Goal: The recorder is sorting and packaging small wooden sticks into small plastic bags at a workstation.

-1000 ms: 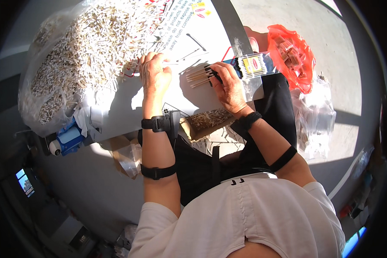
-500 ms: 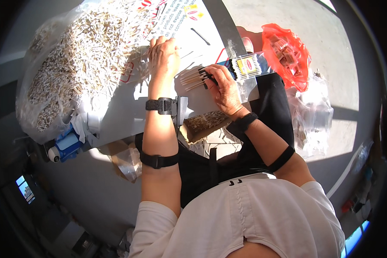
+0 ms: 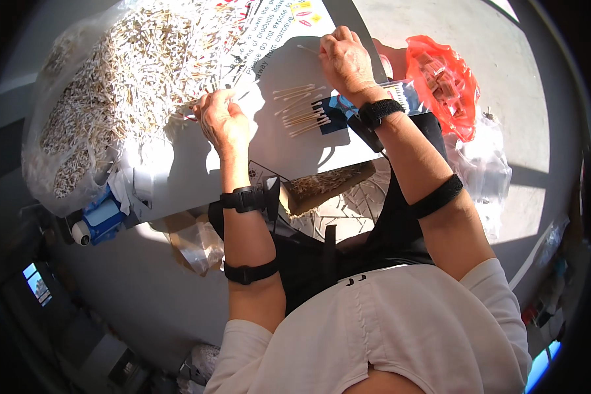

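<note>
My left hand [image 3: 224, 123] is at the right edge of a big heap of cotton swabs [image 3: 144, 72], which spills from a clear plastic bag [image 3: 43, 125]. Its fingers are bent together, and whatever they pinch is too small to tell. Farther right, my right hand [image 3: 348, 62] is closed at the table's far right edge, its fingertips on one end of a single cotton swab [image 3: 306, 48]. Between my hands, several loose swabs [image 3: 302, 108] lie in a rough row, some with their tips over a dark blue packet [image 3: 335, 121]. My right wrist partly covers that packet.
Right of the table [image 3: 269, 148], a red plastic bag [image 3: 443, 88] holds small packs. Clear plastic bags [image 3: 482, 171] lie below it. An open cardboard box [image 3: 328, 184] with swabs stands under the near edge. A blue-and-white bottle [image 3: 102, 220] is at the left corner.
My right hand has let go of the swab bundle and moved up to a single swab at the far edge. My left hand has come nearer and left, beside the heap.
</note>
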`<state>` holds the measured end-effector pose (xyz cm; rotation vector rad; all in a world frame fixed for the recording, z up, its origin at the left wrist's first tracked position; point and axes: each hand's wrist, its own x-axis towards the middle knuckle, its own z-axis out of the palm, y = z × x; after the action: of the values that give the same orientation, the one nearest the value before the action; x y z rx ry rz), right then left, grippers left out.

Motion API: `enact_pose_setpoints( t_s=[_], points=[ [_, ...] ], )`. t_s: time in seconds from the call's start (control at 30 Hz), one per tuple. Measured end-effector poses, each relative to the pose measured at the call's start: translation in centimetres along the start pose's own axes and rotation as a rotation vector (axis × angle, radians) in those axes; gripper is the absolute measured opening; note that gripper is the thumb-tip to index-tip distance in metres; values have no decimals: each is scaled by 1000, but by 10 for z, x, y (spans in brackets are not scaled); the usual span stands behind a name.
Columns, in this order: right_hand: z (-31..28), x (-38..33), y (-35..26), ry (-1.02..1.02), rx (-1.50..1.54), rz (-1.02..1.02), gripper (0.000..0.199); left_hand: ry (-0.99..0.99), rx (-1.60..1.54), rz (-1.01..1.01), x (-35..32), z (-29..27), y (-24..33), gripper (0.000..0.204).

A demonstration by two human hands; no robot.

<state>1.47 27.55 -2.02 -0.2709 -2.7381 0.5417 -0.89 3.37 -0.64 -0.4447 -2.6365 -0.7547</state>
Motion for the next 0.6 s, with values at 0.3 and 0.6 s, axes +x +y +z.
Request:
enact_pose_setpoints(
  t_s=[0.3,0.6],
  points=[
    [-4,-17,-6,-139,177,-346,8,-198,106,139,33,10,1,18],
    [-9,-22,-11,-216,401,-335,11,-375,0,264,52,38,41,9]
  ],
)
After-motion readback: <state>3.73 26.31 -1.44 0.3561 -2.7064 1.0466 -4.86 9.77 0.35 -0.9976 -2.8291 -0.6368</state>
